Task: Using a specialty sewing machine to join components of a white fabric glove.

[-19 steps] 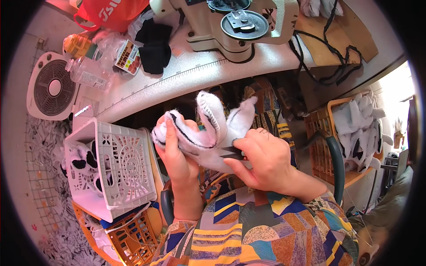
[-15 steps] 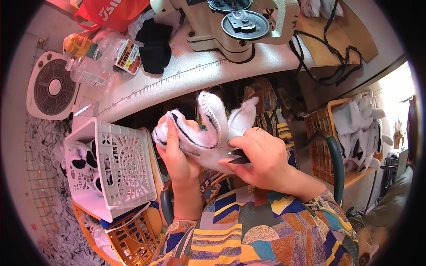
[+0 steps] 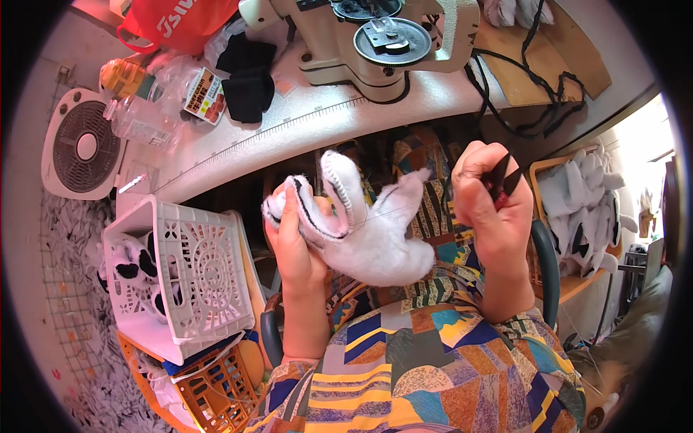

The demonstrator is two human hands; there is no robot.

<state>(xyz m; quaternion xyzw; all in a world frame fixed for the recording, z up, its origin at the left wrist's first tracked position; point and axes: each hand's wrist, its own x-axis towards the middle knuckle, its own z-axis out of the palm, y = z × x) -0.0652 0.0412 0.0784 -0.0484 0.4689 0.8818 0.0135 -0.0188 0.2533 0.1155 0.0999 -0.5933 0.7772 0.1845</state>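
My left hand [image 3: 297, 249] grips a white fluffy plush piece [image 3: 379, 252] by its left side, thumb over a black-lined edge. Several limb-like lobes stick out of the piece, and one upright lobe has a coarse stitched seam. From the middle of the plush a thin thread runs toward the right; its far end is hard to make out. Apart from the plush, my right hand [image 3: 494, 209] is raised on the right, closed around small dark-bladed scissors [image 3: 505, 177]. Their blades point up, with a bit of red at the base; the palm hides the handle.
Ahead, a cream sewing machine [image 3: 386, 72] stands on a table [image 3: 238, 148] with a ruler edge. At left are a white crate [image 3: 209, 267] holding plush pieces and a box fan [image 3: 86, 144]. A basket of white plush [image 3: 581, 209] sits at right, beside a chair armrest [image 3: 545, 260].
My right hand has moved from the plush up and to the right, carrying the scissors. The plush, still in my left hand, now shows its lower right lobe.
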